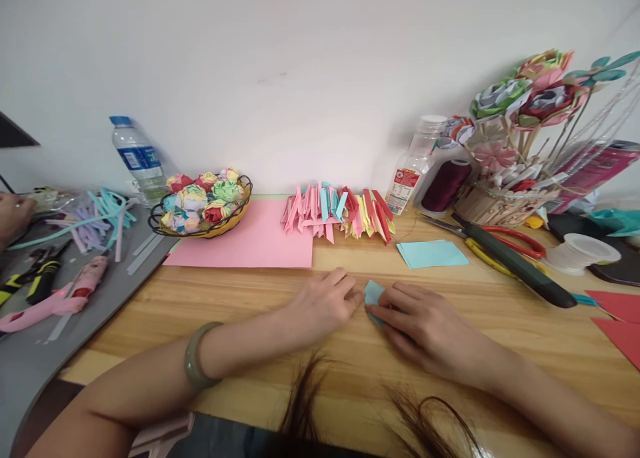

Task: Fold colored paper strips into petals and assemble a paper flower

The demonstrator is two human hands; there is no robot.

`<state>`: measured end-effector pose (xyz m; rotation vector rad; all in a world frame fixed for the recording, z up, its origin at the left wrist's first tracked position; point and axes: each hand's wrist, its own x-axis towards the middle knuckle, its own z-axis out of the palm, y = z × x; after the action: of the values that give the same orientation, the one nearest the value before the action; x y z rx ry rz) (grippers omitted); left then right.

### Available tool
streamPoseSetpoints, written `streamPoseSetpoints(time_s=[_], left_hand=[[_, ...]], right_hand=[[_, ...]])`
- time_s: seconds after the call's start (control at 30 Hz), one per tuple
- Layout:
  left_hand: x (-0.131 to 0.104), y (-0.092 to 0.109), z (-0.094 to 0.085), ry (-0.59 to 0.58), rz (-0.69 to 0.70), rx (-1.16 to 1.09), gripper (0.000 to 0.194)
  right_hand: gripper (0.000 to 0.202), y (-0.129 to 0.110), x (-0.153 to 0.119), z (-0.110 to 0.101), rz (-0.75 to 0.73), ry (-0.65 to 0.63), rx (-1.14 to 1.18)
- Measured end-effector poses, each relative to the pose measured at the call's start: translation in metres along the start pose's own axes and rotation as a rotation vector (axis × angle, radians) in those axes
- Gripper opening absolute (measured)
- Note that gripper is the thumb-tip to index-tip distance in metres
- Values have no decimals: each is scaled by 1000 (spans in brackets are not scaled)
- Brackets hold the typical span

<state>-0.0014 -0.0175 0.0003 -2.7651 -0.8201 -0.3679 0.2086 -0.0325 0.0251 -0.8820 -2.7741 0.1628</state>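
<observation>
A small piece of light blue paper (373, 293) lies on the wooden table in front of me, partly covered by fingers. My right hand (423, 321) is closed over it, thumb and fingertips pinching and pressing it against the tabletop. To the left of the paper, my left hand (330, 305) rests with its fingers curled inward, very near the paper's left edge. Whatever its fingertips may hold is hidden. Farther back lies a small stack of light blue paper rectangles (433, 253).
Folded paper strips (335, 211) stand in a row by the wall. Left are a basket (240, 219) of paper flowers, pink paper (240, 251), a water bottle (137, 158) and a glue gun (60, 305). Scissors (520, 261) and a thread spool (580, 251) lie right. Another person's hand (13, 218) shows far left.
</observation>
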Motion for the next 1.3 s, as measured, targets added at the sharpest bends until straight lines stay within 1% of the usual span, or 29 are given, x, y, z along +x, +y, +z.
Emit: streamPoseSetpoints(time_s=[0.07,0.17,0.27,0.33,0.43,0.53,0.6,0.73,0.87,0.93,1.0,1.07,1.17,1.3], left_hand=[[0,1,0,13,14,-41,19],[1,3,1,31,9,-108,19],[2,2,2,36,31,-142,23],[2,-1,3,37,72,-153,25],[2,-6,4,48,144,-162,26],[2,-9,6,80,161,-145,27],[2,-9,6,93,164,-124,28],[5,-4,0,99,191,-50,27],[7,2,-7,56,170,3,26],[8,2,-8,49,166,0,26],[7,0,-7,70,173,-26,26],[7,-4,-4,104,179,-67,25],[6,-9,0,130,179,-113,24],[7,-13,3,134,190,-99,25]], right_hand=[[27,-7,1,2,54,11,-12],[28,-8,1,5,136,13,66],[29,0,-1,7,296,109,148],[23,8,-1,9,408,167,165],[16,15,2,11,524,143,209],[14,16,5,12,614,117,254],[14,15,7,13,636,119,276],[13,16,6,16,639,129,378],[16,17,6,19,622,164,493],[16,15,8,19,621,174,452],[12,11,8,19,591,179,343],[14,8,7,19,509,200,209],[18,6,4,20,338,237,43],[20,10,2,21,166,241,-54]])
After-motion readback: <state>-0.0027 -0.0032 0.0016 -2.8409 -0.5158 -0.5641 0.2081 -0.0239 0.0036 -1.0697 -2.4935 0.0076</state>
